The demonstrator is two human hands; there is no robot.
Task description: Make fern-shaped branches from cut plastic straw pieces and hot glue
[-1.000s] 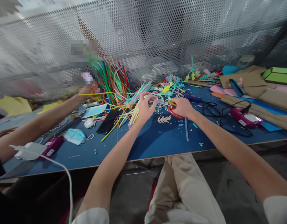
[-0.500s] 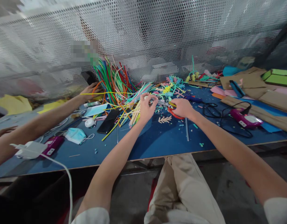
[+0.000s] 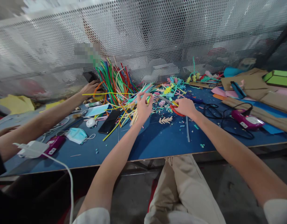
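My right hand is closed on scissors with red and yellow handles. Their blades point left, toward my other hand, and look parted. Thumb and fingers curled into a pinch, my left hand hovers over a heap of pale pipe cleaners; what it holds, if anything, is too small to make out. A cream leaf-shaped sprig lies just in front of the scissors. Behind the blades is a pile of yellow, teal and pink fuzzy pieces, with small clippings scattered around.
A co-worker's arm reaches in at left beside a large bundle of coloured pipe cleaners. A phone, a face mask and a white charger lie left. A clear glue stick, purple power strip and cardboard are right.
My left hand has tilted slightly and its finger ring has narrowed. The scissors have shifted a little in my right hand, with the blades showing more. The view has moved slightly.
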